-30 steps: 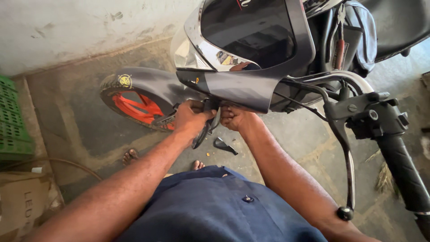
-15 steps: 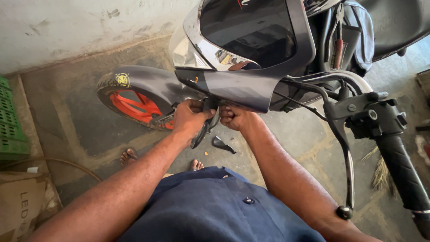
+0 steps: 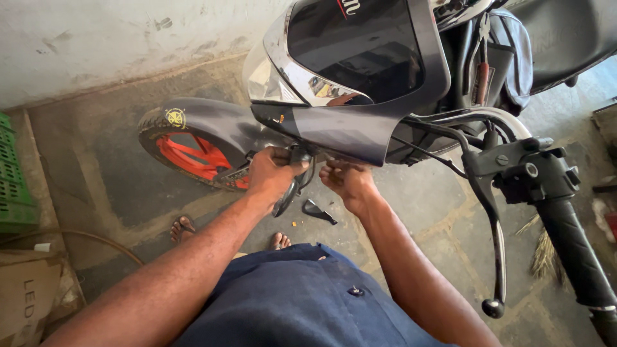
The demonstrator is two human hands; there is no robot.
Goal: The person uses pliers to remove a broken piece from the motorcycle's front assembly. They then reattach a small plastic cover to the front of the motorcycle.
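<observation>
Hands meet under the nose of a motorcycle's grey headlight cowl. The left hand is clamped around a dark, curved tool or part whose lower end sticks out below the fist; what it is cannot be told. The right hand, just beside the left, has its fingers curled up against the cowl's lower edge, pinched on something too small to make out.

Risk lies in the cramped, half-hidden spot above both hands: any fastener there is out of sight, so the dark piece could slip off it and knuckles could strike the cowl's hard edge. A small part let go by the right hand would likely drop to the concrete floor below, where a loose black fragment already lies. Bare feet in sandals sit right under the left hand, exposed to anything that falls. The brake lever juts near the right forearm and could snag it.
</observation>
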